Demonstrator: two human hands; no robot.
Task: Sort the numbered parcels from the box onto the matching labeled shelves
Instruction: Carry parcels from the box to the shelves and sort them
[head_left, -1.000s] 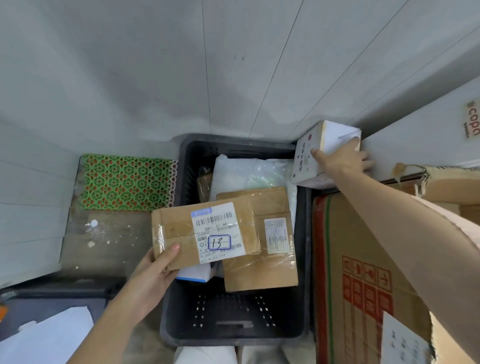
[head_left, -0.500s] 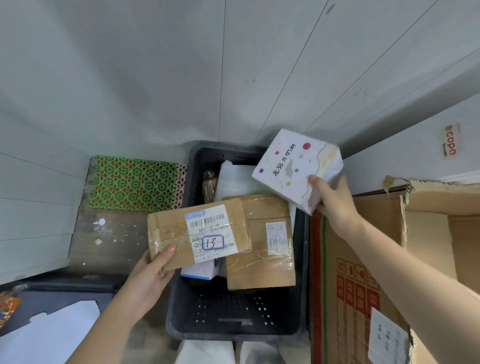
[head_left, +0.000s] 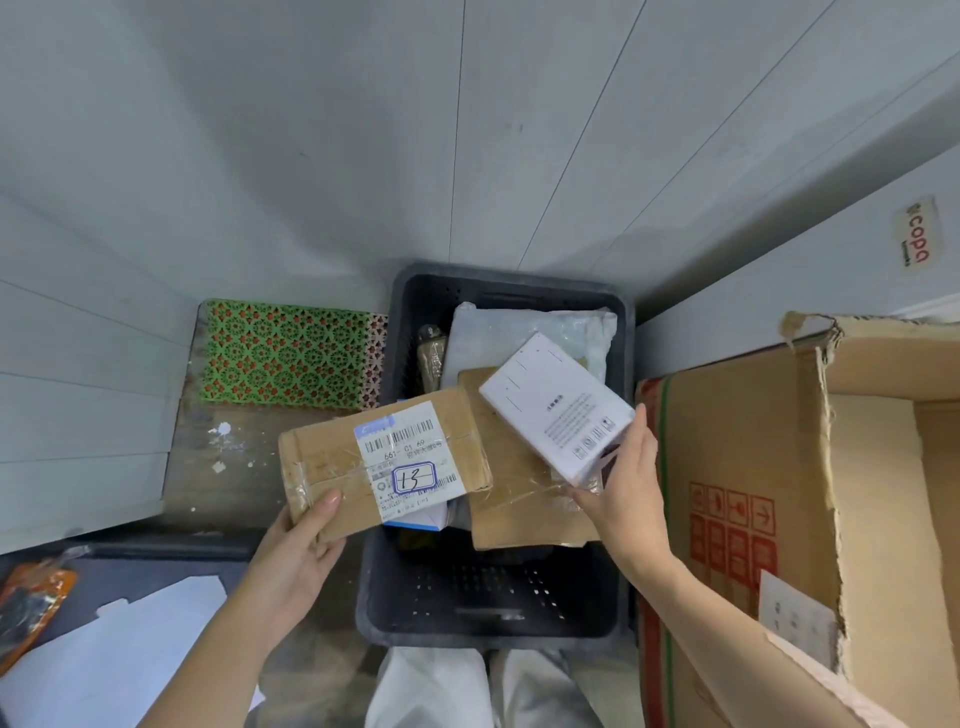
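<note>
Two hands are seen, each with one parcel. The left hand (head_left: 298, 545) is clamped on the near corner of a brown parcel (head_left: 332, 462), thumb on top, other fingers hidden beneath; its label (head_left: 410, 462) is marked 13 by hand, the rest of the print is too small to be read. The right hand (head_left: 626, 493) is closed round the near end of a white box (head_left: 553, 410), held tilted above the black crate (head_left: 493, 597); its fine print cannot be made out.

Inside the crate, one flat brown parcel (head_left: 519, 519) and one white padded bag (head_left: 519, 332) are partly covered by the held parcels. A small wrapped item (head_left: 432, 353) and a blue-edged white item (head_left: 418, 519) are mostly hidden.

One large cardboard carton (head_left: 753, 441) is cut off at the right. No shelves are seen.
</note>
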